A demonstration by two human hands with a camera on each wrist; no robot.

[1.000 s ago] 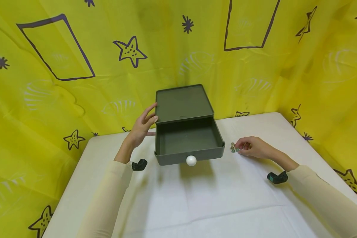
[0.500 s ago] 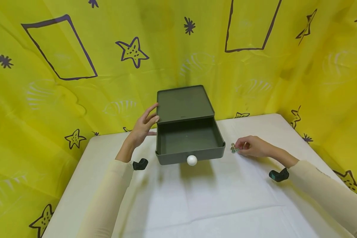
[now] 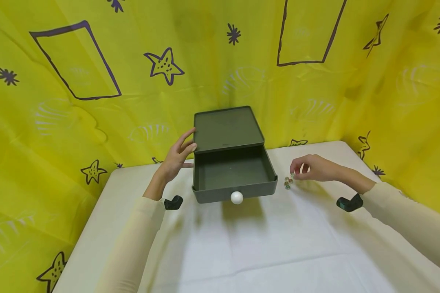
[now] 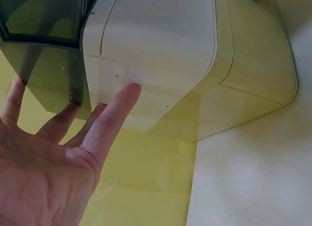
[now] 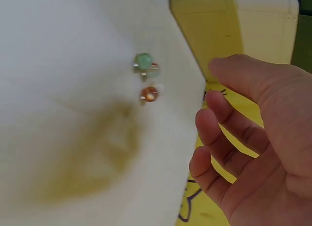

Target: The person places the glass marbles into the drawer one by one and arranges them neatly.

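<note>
A dark green drawer box [image 3: 227, 128] has its drawer [image 3: 238, 171] pulled out, with a round white knob [image 3: 236, 198] on the front. My left hand [image 3: 174, 160] touches the box's left side with its fingers spread and mostly straight. In the left wrist view, one fingertip of this hand [image 4: 53, 172] meets a pale side wall [image 4: 146, 50] below the green part. To the right of the drawer, my right hand [image 3: 313, 167] pinches a small glass marble [image 3: 292, 175] at its fingertips. Several other marbles [image 3: 287, 186], green and orange, lie on the white cloth just below.
A white cloth covers the table [image 3: 264, 252]. Behind it and at the sides hangs a yellow curtain [image 3: 205, 49] with starfish drawings. Dark wrist devices [image 3: 350, 202] sit under both sleeves. The drawer juts out between my hands.
My right hand has risen slightly from the cloth with a marble at its fingertips, showing more of the others. My left hand and the drawer have stayed in place.
</note>
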